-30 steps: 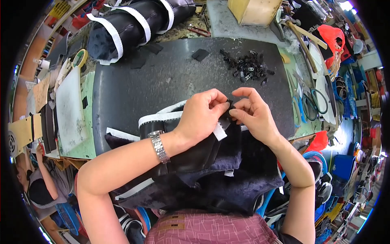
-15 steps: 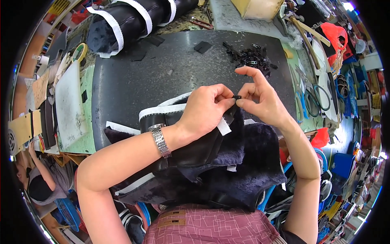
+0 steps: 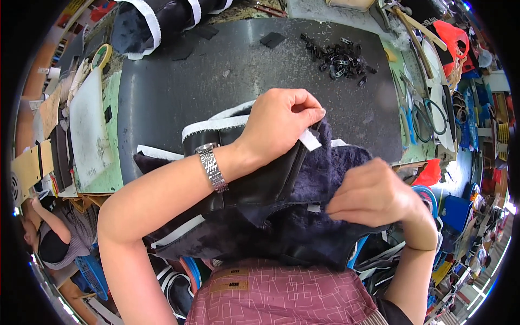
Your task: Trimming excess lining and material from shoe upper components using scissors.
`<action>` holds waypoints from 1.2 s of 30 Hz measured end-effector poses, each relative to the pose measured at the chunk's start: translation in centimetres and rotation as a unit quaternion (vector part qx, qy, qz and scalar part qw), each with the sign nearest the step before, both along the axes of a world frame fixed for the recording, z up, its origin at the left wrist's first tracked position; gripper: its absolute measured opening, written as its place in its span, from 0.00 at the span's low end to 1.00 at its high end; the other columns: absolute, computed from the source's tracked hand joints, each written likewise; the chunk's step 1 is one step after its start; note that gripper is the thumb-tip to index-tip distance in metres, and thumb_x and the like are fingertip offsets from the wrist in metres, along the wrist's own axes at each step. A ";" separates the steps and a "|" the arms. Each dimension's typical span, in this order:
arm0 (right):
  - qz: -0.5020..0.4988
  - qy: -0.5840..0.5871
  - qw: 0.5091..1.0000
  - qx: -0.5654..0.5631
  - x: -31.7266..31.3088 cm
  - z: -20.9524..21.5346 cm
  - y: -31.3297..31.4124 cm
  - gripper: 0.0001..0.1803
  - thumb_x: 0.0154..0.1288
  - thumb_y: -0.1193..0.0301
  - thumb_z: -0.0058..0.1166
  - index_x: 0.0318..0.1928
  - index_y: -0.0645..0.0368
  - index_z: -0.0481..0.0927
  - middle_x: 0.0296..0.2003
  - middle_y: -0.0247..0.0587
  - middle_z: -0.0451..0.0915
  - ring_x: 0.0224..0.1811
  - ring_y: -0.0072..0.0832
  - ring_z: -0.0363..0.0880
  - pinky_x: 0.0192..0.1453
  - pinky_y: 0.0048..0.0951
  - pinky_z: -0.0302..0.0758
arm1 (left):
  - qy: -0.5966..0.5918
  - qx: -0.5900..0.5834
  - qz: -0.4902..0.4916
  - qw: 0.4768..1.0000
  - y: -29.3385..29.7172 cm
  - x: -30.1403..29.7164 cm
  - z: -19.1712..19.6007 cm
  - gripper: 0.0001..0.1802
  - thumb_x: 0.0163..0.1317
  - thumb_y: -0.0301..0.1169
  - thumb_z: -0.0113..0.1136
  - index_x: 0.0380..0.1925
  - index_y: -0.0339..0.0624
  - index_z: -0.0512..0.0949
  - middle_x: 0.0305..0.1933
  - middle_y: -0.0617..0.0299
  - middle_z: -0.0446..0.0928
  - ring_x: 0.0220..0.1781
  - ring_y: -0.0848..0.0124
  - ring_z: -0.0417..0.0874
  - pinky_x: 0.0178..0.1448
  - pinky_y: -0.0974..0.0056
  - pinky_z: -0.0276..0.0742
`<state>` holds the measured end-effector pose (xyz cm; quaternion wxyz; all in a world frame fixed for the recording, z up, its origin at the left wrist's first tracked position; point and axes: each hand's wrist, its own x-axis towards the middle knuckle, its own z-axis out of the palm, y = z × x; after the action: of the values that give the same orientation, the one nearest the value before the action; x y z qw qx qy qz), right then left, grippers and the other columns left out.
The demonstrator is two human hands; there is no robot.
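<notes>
A black leather boot upper [image 3: 254, 187] with dark fur lining [image 3: 306, 181] lies across my lap and the near table edge. White tape [image 3: 216, 125] with a toothed edge runs along its top. My left hand [image 3: 276, 122], a metal watch on its wrist, pinches the top corner of the upper between thumb and forefinger, beside a loose white tape end [image 3: 310, 140]. Lower right, my right hand [image 3: 374, 195] is over the fur side with its fingers pressed together, slightly blurred; what they hold is hidden. Small black zipper sliders [image 3: 341, 59] are heaped at the table's far right.
The dark table mat [image 3: 216, 70] bears a few black scraps. Another fur-lined boot upper [image 3: 132, 30] is at the far left. Scissors [image 3: 428, 116] and a hammer [image 3: 414, 40] are on the right. A white board [image 3: 92, 122] is on the left, near another person [image 3: 59, 230].
My right hand has left my left fingertips, where a small black piece was, and moved down and right over the fur; its fingers have closed. The left hand keeps its pinch.
</notes>
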<state>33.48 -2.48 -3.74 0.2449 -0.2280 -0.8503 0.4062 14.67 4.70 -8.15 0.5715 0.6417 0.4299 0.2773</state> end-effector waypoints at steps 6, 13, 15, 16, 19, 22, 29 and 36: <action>-0.115 -0.130 0.958 0.227 -2.0 -1.4 -0.9 0.16 0.40 0.73 0.54 0.35 0.62 0.74 0.31 0.38 0.73 0.26 0.27 0.73 0.23 0.26 0.71 | -0.009 0.000 0.010 1.000 0.2 0.0 -0.2 0.07 0.57 0.27 0.59 0.30 0.34 0.78 0.27 0.68 0.77 0.30 0.84 0.71 0.34 0.76 0.68; -0.037 -0.144 0.901 0.408 -3.6 -1.5 -0.6 0.12 0.37 0.71 0.52 0.28 0.57 0.72 0.24 0.33 0.68 0.24 0.23 0.68 0.23 0.21 0.65 | -0.040 0.010 0.041 0.998 0.1 -0.5 0.1 0.07 0.56 0.28 0.58 0.29 0.34 0.78 0.24 0.65 0.78 0.27 0.82 0.73 0.32 0.74 0.69; -0.076 -0.107 0.920 0.369 -3.7 -1.3 -0.9 0.12 0.36 0.72 0.52 0.27 0.58 0.72 0.25 0.34 0.68 0.24 0.24 0.68 0.24 0.22 0.65 | -0.030 0.023 0.045 0.998 0.1 -1.5 1.7 0.06 0.57 0.26 0.58 0.31 0.33 0.78 0.28 0.68 0.77 0.30 0.84 0.72 0.34 0.76 0.69; -0.115 -0.071 0.937 0.322 -3.8 -1.2 -0.9 0.12 0.35 0.73 0.52 0.27 0.58 0.72 0.25 0.34 0.69 0.24 0.24 0.68 0.24 0.23 0.66 | -0.032 0.064 0.057 0.996 0.0 -2.4 3.0 0.06 0.57 0.26 0.58 0.31 0.33 0.78 0.28 0.68 0.77 0.30 0.84 0.72 0.34 0.77 0.69; -0.160 -0.050 0.928 0.331 -3.7 -0.7 -0.1 0.13 0.35 0.74 0.53 0.28 0.60 0.72 0.24 0.35 0.69 0.23 0.26 0.69 0.24 0.25 0.67 | -0.045 0.123 0.116 0.985 -0.9 -5.0 6.9 0.04 0.58 0.25 0.58 0.31 0.35 0.78 0.28 0.67 0.77 0.29 0.83 0.74 0.36 0.76 0.70; -0.185 -0.080 0.917 0.345 -3.9 0.2 0.3 0.12 0.39 0.76 0.55 0.30 0.60 0.73 0.23 0.38 0.72 0.22 0.30 0.71 0.24 0.28 0.69 | 0.011 0.217 0.137 0.966 -1.8 -6.4 8.2 0.03 0.57 0.24 0.58 0.29 0.35 0.78 0.29 0.65 0.78 0.30 0.79 0.76 0.35 0.75 0.71; -0.209 -0.073 0.972 -0.080 -5.5 1.1 1.3 0.08 0.47 0.80 0.57 0.31 0.61 0.74 0.27 0.42 0.78 0.30 0.37 0.78 0.34 0.30 0.74 | 0.146 0.217 0.014 0.965 -2.4 -6.2 1.3 0.03 0.50 0.27 0.60 0.25 0.40 0.79 0.24 0.58 0.78 0.26 0.69 0.79 0.31 0.68 0.72; -0.129 0.065 0.958 -0.249 -7.1 -0.6 2.9 0.12 0.53 0.82 0.54 0.39 0.62 0.71 0.27 0.37 0.76 0.31 0.23 0.75 0.37 0.24 0.70 | -0.002 -0.042 0.015 0.999 -1.3 -8.0 2.4 0.06 0.56 0.26 0.58 0.30 0.32 0.79 0.28 0.65 0.79 0.30 0.82 0.75 0.35 0.76 0.71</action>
<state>26.41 0.43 -4.36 0.2855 -0.3622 -0.6681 0.5839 6.69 3.39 -5.71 0.5946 0.6098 0.4499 0.2685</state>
